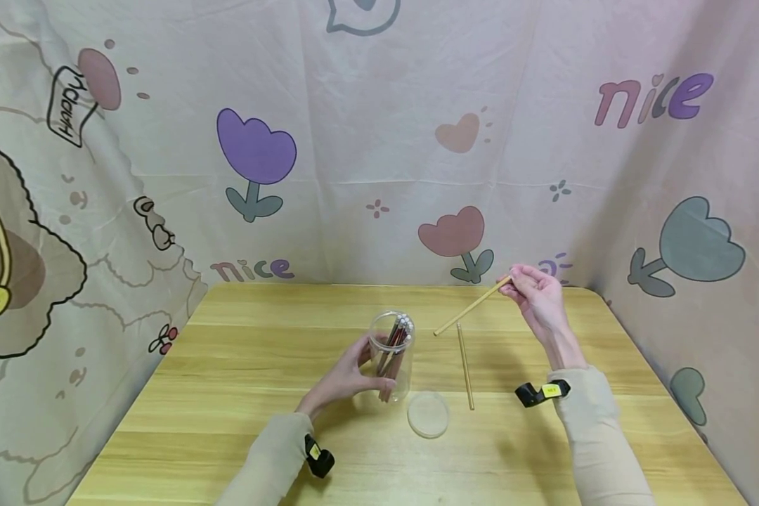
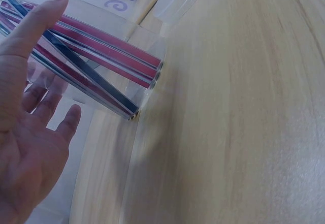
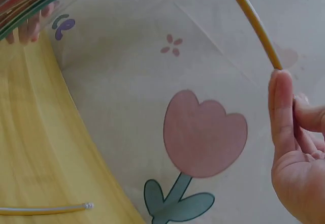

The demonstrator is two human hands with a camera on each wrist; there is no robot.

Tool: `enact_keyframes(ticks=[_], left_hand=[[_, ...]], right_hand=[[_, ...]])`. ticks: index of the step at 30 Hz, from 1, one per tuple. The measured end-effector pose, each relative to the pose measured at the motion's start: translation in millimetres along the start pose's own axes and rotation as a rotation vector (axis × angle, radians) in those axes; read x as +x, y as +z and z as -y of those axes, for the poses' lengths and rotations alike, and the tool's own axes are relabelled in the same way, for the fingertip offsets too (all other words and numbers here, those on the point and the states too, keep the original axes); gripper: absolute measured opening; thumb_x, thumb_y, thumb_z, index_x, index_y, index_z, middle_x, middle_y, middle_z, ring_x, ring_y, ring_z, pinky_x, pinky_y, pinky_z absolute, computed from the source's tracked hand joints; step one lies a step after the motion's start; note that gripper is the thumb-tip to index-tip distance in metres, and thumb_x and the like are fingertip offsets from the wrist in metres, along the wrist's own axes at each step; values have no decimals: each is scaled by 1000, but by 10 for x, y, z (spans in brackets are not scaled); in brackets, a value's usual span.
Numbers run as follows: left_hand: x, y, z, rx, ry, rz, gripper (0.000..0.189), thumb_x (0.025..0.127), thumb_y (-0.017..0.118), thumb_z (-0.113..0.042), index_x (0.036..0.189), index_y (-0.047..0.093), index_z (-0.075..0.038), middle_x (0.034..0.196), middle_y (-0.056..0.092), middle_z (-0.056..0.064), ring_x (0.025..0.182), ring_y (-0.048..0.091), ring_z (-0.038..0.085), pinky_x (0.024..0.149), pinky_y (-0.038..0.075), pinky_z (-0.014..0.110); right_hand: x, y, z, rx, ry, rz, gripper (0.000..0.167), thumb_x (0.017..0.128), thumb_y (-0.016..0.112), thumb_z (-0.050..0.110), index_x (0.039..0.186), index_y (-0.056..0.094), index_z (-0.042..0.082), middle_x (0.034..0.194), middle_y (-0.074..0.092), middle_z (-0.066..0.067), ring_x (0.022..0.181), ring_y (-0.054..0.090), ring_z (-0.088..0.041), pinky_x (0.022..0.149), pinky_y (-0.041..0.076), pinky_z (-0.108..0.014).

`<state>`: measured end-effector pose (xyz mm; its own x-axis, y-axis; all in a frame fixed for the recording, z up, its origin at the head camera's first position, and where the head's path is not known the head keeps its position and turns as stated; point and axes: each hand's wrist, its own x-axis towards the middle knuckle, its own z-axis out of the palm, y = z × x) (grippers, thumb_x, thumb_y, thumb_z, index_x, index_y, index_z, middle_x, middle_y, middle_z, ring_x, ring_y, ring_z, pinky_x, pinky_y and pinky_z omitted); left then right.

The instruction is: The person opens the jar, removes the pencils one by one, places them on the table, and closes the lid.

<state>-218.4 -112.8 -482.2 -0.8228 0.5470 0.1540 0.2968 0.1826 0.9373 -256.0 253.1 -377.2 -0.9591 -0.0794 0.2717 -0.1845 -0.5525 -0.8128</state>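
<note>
My left hand (image 1: 349, 376) grips a clear plastic jar (image 1: 407, 376), thumb on the near side and fingers behind it. Inside, several dark and red pencils (image 2: 109, 46) lean together, their white ends up at the jar's mouth. The jar stands uncovered, a little tilted in the head view. To its right and higher, my right hand (image 1: 540, 302) pinches a gold-yellow pencil (image 1: 471, 306) by its upper end. That pencil slants down to the left, its lower end beside the jar. Another gold-yellow pencil (image 1: 465, 369) lies on the table beneath it.
A round clear lid (image 1: 428, 414) lies flat on the wooden table (image 1: 240, 393), just in front of the jar. A printed cloth (image 1: 367, 232) hangs behind the table and along both sides. Each wrist wears a small black camera.
</note>
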Motion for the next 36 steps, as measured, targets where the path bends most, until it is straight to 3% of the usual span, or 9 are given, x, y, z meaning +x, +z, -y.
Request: enact_keyframes(ticks=[6,11,14,20,24,28,36], left_hand=[[3,-6,-14,3,-2,-4,83,79,86,-17,148,40,-11,153,47,13,145,42,39,123,30,60],[1,-10,-21,5,9,-2,83,79,86,-16,147,40,-9,152,49,13,144,44,38,123,32,59],[-2,-15,-22,4,5,-5,83,79,86,-16,148,40,-9,153,48,12,144,44,38,123,32,59],[3,-11,-20,-3,17,-8,81,79,86,-14,147,41,-9,152,48,14,144,44,38,123,32,58],[9,-1,-13,-2,19,-5,80,79,86,-14,146,42,-14,152,49,11,143,45,36,123,33,57],[7,1,-4,0,17,-12,80,79,86,-15,146,43,-16,152,50,10,143,45,36,123,33,56],[-2,4,1,0,7,-11,80,79,86,-15,146,43,-16,152,50,10,143,45,36,123,33,56]], right_hand=[[-23,-119,-37,16,96,-19,17,100,53,-5,100,69,1,86,78,-13,75,75,-16,73,64,-21],[-24,-258,-144,-44,126,-40,21,100,54,-4,95,73,2,83,77,-9,68,71,-11,64,61,-16],[-17,-361,-249,-114,139,-58,23,100,55,-2,93,75,5,80,77,-4,64,66,-7,57,57,-15],[-11,-524,-526,-387,185,-104,16,97,64,4,94,78,12,75,75,4,60,61,-3,53,52,-12],[-26,-602,-697,-489,200,-139,13,95,66,3,101,75,-4,71,74,5,57,59,-3,51,52,-12],[-30,-643,-821,-584,192,-145,30,96,63,1,114,61,-23,69,72,6,56,58,-2,50,51,-12],[5,-661,-969,-676,222,-164,38,99,60,3,124,53,-25,70,71,9,54,55,-1,47,48,-13]])
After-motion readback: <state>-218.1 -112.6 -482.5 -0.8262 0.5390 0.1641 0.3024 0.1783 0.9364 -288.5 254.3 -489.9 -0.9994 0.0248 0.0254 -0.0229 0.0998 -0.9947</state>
